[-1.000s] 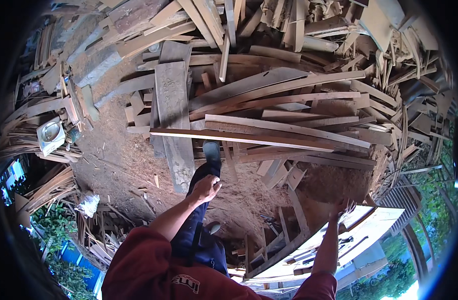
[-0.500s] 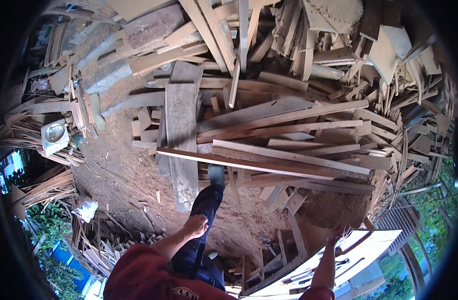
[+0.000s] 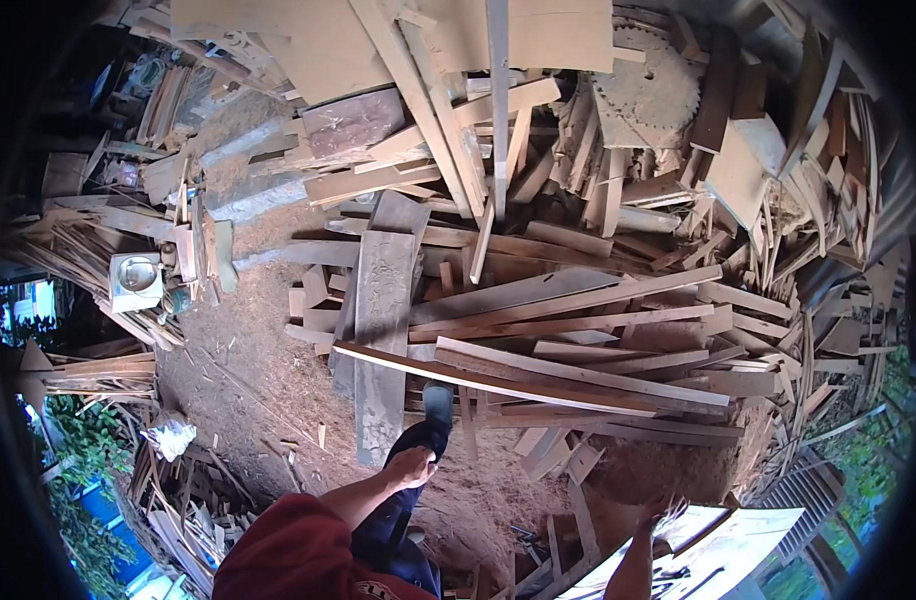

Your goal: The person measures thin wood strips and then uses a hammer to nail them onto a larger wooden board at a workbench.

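Observation:
My left hand (image 3: 413, 467) is closed in front of my dark-trousered leg. Whatever its curled fingers hold, if anything, is hidden. My right hand (image 3: 658, 513) reaches out to the right, at the far edge of a bright white tabletop (image 3: 743, 535). Its fingers look spread, though glare blurs them. Small dark tools (image 3: 678, 580) lie on that top near my right forearm. Beyond my shoe (image 3: 438, 402), a long, thin strip of wood (image 3: 488, 381) rests across a wide grey plank (image 3: 382, 345) and other boards.
A large heap of loose boards (image 3: 578, 320) covers the ground ahead. Behind it, upright timbers (image 3: 499, 110) lean near a round toothed saw blade (image 3: 648, 95). A white box with a round opening (image 3: 136, 281) stands at left, above a crumpled white bag (image 3: 170, 438). Sawdust covers the floor (image 3: 248, 370).
The view has tipped upward, so the wood heap sits lower in the picture. My left hand stays closed by my leg, and my right hand remains at the white tabletop's edge.

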Action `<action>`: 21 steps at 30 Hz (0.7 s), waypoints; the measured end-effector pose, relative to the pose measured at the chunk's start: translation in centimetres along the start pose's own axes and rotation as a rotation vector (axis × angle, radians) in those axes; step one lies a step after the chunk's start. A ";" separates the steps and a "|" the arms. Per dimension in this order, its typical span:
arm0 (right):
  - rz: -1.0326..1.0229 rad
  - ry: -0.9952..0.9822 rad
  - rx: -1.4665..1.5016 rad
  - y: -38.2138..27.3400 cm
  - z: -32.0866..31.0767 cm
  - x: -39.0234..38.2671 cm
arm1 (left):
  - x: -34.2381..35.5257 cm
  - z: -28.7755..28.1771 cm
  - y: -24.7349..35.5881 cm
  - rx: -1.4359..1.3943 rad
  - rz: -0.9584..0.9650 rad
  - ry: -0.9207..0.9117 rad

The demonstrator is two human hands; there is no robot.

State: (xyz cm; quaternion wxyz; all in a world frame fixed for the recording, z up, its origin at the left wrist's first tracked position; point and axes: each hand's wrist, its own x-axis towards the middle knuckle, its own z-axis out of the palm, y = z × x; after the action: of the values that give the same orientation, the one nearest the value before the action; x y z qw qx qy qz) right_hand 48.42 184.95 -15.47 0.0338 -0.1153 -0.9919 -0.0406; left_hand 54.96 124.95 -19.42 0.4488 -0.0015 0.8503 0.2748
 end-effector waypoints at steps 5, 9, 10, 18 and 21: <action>-0.047 0.077 -0.045 -0.2 0.6 0.4 | -0.8 0.7 0.3 0.026 -0.022 -0.025; -0.020 0.052 -0.016 0.6 -0.8 0.2 | -0.4 1.3 1.7 0.023 0.003 -0.027; -0.030 0.060 -0.032 1.4 -1.0 0.0 | 0.1 1.5 1.9 0.042 0.041 -0.087; 0.015 0.069 0.143 0.3 -1.1 1.6 | 0.8 2.9 1.2 0.124 0.117 -0.151; 0.023 0.064 0.127 0.4 -1.2 1.3 | 3.6 2.2 2.1 0.215 0.075 -0.262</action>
State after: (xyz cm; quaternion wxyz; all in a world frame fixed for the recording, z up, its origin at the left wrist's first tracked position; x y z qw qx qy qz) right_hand 47.33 185.52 -14.19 0.0733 -0.1228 -0.9895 0.0191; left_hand 54.03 128.64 -22.16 0.5426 0.1140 0.8087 0.1965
